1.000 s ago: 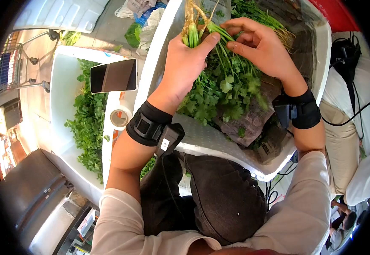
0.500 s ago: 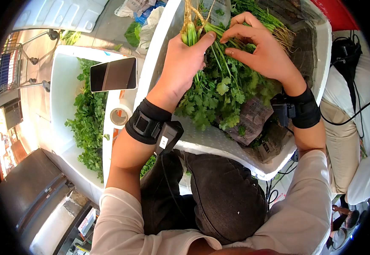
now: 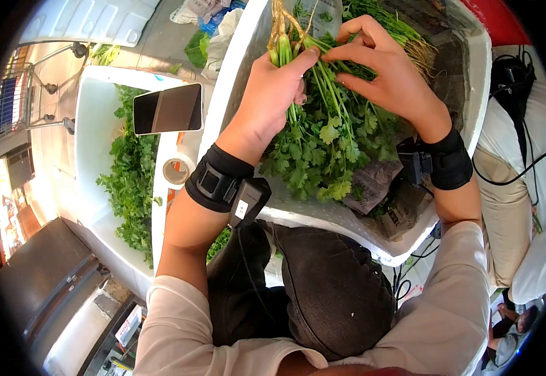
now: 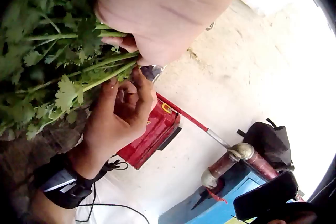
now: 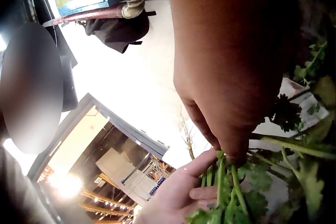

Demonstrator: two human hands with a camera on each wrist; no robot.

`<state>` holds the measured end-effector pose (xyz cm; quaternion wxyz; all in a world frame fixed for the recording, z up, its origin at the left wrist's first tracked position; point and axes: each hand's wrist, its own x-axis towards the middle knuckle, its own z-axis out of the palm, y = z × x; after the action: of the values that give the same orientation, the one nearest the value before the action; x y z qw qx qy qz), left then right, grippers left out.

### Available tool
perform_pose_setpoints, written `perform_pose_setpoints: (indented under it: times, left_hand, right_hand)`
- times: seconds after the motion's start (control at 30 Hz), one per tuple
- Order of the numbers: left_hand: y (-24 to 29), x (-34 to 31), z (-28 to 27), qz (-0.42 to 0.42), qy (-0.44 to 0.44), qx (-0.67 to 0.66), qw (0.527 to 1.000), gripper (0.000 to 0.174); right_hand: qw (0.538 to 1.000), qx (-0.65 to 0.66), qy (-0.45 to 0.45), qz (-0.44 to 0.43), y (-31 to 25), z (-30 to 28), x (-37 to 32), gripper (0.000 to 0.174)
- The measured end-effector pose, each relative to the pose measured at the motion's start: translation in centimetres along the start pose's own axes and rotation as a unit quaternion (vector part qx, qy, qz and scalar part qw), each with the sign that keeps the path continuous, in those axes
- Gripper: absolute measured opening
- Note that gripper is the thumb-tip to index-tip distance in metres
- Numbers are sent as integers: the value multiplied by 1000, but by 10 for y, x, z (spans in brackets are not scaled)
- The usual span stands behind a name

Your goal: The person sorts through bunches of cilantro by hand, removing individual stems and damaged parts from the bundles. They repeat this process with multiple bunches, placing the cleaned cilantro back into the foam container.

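My left hand (image 3: 270, 97) grips a bunch of coriander (image 3: 314, 150) just below its pale roots (image 3: 279, 25), thumb across the stems. The leaves hang down towards me over a white foam box (image 3: 481, 94). At the bunch's right side, the thumb and bent fingers of my right hand (image 3: 395, 78) pinch at loose stems. In the left wrist view this right hand (image 4: 118, 121) has thumb and index tips on a thin green stem (image 4: 97, 82). The right wrist view shows stems (image 5: 233, 187) beside both hands' fingers; the right fingertips are partly hidden.
More coriander with roots (image 3: 420, 50) and crumpled newspaper (image 3: 383, 175) lie inside the box. To the left, a second foam box (image 3: 88, 119) holds loose greens (image 3: 129, 182). A phone (image 3: 168, 111) and tape roll (image 3: 171, 155) rest at its edge. A cable (image 3: 517, 182) runs at right.
My right hand has shifted slightly along the stems, its fingers opening and bending again. Leaves of the bunch have spread lower over the newspaper. The left hand keeps its grip almost in place.
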<state>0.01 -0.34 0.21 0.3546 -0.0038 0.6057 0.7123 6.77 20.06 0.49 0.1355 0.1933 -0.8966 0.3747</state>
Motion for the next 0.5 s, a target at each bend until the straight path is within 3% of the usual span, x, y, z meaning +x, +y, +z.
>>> perform_pose_setpoints:
  times: [0.2,0.5]
  left_hand:
    - [1,-2,-2,-28,-30,-9,999,15]
    - [6,-4,-2,-51,-36,-29,998,17]
  right_hand:
    - [990,-88,-4,-109,-4,-4,4,25]
    - [989,-32,38,-137,-1,-5,6,19]
